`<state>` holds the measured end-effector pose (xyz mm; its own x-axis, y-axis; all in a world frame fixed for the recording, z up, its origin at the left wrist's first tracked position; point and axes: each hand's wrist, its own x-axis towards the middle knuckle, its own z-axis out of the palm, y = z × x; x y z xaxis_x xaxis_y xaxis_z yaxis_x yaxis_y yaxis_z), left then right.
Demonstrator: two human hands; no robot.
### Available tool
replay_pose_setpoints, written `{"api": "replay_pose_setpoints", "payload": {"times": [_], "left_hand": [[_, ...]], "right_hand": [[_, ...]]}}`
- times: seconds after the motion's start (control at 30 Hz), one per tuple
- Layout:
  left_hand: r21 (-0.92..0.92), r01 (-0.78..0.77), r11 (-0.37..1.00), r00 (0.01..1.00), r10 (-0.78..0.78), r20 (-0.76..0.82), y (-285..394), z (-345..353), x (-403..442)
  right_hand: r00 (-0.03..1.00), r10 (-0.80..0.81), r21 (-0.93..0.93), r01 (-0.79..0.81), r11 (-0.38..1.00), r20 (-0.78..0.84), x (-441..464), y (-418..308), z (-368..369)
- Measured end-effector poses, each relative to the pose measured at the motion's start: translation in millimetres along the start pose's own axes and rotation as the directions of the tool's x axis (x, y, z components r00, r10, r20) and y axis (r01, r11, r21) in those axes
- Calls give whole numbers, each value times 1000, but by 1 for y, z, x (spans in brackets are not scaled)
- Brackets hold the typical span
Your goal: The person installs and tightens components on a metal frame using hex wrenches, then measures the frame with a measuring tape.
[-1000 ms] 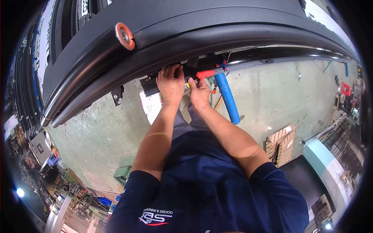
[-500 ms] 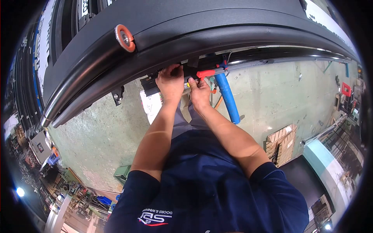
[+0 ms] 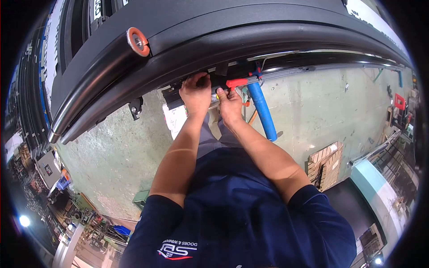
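Observation:
My left hand (image 3: 195, 96) is closed at the dark rail beneath the big black panel, its fingers curled and partly hidden against the metal. What they grip, if anything, I cannot make out. Just to its right, my right hand (image 3: 230, 106) is closed too, thumb pressed to the fingers, around a small thing with a yellow part (image 3: 217, 96). Its kind is too small to tell. A red tool handle (image 3: 236, 83) lies right above the right hand's fingers, and a red and blue handle (image 3: 256, 73) sits farther right on the rail.
A long black panel (image 3: 214, 31) spans the top, with a black tube (image 3: 98, 80) with an orange ring at its end projecting left. A blue cylindrical leg (image 3: 262, 111) stands right of my hands. White paper (image 3: 175, 119) lies at lower left, a wooden pallet (image 3: 325, 165) on the floor.
The view has shifted slightly. Both hands stay in nearly the same place with their fingers closed.

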<state>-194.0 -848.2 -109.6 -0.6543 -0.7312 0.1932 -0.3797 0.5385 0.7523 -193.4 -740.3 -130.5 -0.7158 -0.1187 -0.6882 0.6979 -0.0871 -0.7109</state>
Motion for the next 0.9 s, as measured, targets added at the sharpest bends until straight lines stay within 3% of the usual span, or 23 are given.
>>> {"api": "replay_pose_setpoints", "payload": {"times": [0.27, 0.43, 0.73, 0.83, 0.9], "left_hand": [[6, 96, 995, 995, -96, 23, 1, 3, -3], [128, 117, 985, 990, -125, 60, -4, 6, -6], [106, 12, 994, 1000, -11, -14, -2, 6, -7], [114, 119, 986, 991, -126, 50, -2, 6, -8], [134, 92, 987, 995, -97, 30, -2, 7, -8]], "right_hand": [[999, -38, -12, 38, 999, 9, -2, -5, 2], [999, -37, -35, 37, 999, -4, -4, -6, 3], [997, -76, -58, 76, 995, 3, 0, -1, 0], [995, -101, -40, 101, 994, 0, -4, -7, 3], [992, -124, -39, 124, 992, -4, -5, -8, 3]]}}
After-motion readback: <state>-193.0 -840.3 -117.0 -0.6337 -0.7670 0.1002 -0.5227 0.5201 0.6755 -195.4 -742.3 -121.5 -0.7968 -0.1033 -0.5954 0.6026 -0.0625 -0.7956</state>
